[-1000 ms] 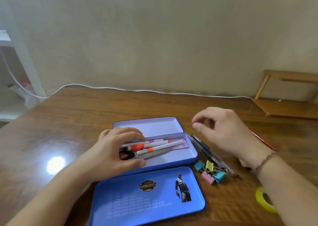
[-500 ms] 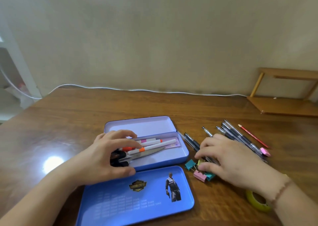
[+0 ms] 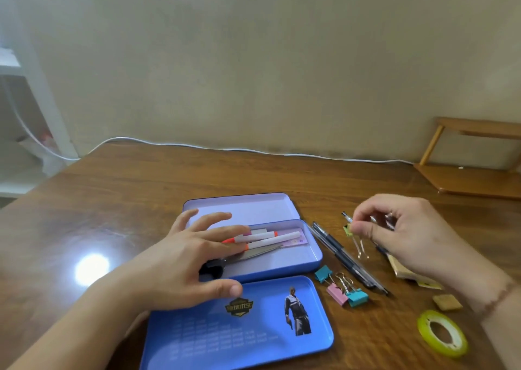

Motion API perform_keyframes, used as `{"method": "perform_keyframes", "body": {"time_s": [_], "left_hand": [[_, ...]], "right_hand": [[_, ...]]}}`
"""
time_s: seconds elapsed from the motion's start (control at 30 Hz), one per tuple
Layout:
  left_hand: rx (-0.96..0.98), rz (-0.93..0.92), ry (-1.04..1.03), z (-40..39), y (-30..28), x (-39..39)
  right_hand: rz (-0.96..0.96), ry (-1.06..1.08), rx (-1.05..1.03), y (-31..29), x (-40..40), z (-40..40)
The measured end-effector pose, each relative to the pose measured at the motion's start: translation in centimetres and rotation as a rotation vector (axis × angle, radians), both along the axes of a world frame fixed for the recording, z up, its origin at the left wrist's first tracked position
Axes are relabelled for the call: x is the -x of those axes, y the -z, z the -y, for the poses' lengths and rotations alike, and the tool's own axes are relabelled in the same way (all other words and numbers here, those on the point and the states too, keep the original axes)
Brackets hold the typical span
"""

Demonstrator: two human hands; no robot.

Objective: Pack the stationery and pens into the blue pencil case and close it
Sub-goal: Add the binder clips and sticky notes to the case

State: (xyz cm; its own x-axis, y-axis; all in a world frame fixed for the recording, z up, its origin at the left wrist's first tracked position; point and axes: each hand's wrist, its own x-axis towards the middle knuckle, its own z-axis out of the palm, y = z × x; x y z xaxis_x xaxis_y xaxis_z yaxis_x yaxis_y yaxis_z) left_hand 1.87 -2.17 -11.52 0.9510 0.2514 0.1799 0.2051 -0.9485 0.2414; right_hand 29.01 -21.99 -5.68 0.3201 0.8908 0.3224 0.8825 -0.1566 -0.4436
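1. Right-hand fingertips (image 3: pixel 355 226) pinching a yellow binder clip (image 3: pixel 348 230) above the tabletop, its wire handles dangling; right hand (image 3: pixel 406 237) raised just off the case's right end.
2. Left hand (image 3: pixel 180 259) spread flat and relaxed, fingers lying across the markers (image 3: pixel 270 237) and scissors (image 3: pixel 248 255) in the blue pencil case (image 3: pixel 313 259), gripping nothing, thumb by the front wall.
3. Case open near the tabletop's middle; loose lid (image 3: pixel 239 330) lying just in front, toward the near edge.
4. Still unpacked, right of the case: black pens (image 3: pixel 338 252), three more binder clips (image 3: pixel 344 289), an eraser (image 3: pixel 446 302), a tape roll (image 3: pixel 441 333).
5. Clip likely light, stiff, springy; best pinched by the painted body, since the handles swing.
6. Pens probably smooth and prone to rolling; better gathered mid-barrel as a bundle.
7. Lid likely thin metal; sensible to grip both long edges when closing.
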Motion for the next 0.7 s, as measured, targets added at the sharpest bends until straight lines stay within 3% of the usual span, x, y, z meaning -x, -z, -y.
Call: {"method": "perform_keyframes", "body": {"time_s": [0.37,0.7], "left_hand": [[-0.01,0.079,-0.015,-0.3,0.4,-0.1],[-0.034,0.067,-0.038,-0.5,0.7,-0.1]], "right_hand": [[0.389,-0.046,0.167,2.1,1.5,-8.1],[0.522,-0.092,0.21,2.7,1.9,-9.1]]}}
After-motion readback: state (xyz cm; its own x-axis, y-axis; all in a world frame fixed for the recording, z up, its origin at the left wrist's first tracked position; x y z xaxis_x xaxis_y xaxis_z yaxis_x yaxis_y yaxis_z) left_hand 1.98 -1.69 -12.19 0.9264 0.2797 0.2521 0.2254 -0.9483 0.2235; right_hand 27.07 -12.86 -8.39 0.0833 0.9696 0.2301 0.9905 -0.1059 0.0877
